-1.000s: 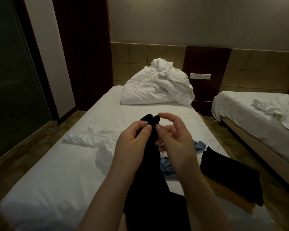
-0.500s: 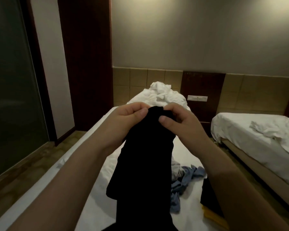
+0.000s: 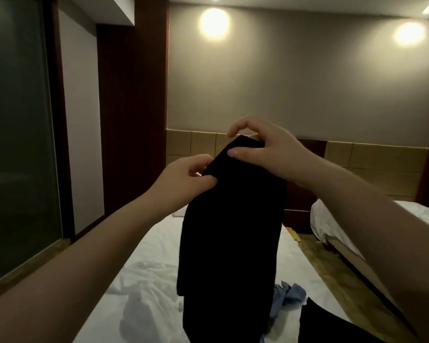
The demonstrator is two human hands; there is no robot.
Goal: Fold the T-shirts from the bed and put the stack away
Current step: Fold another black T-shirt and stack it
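A black T-shirt (image 3: 230, 233) hangs in the air in front of me above the bed (image 3: 159, 243). My left hand (image 3: 186, 180) pinches its upper left edge. My right hand (image 3: 263, 149) holds the top right corner, thumb pressed on the cloth and fingers curled over the top. The cloth drops in a long narrow bunch down to the bottom of the view. A crumpled blue garment (image 3: 285, 300) lies on the sheet at the lower right. A white garment (image 3: 146, 313) lies crumpled at the lower left. A dark folded garment (image 3: 332, 325) sits at the bottom right.
A second bed with white sheets (image 3: 337, 219) stands to the right across a narrow floor gap (image 3: 332, 268). A dark glass panel (image 3: 15, 144) and wooden wall panels run along the left. The headboard wall (image 3: 357, 157) is straight ahead.
Both hands have lifted the black T-shirt higher, my view has tilted upward, and the right hand has moved up and to the right along the top edge, apart from the left.
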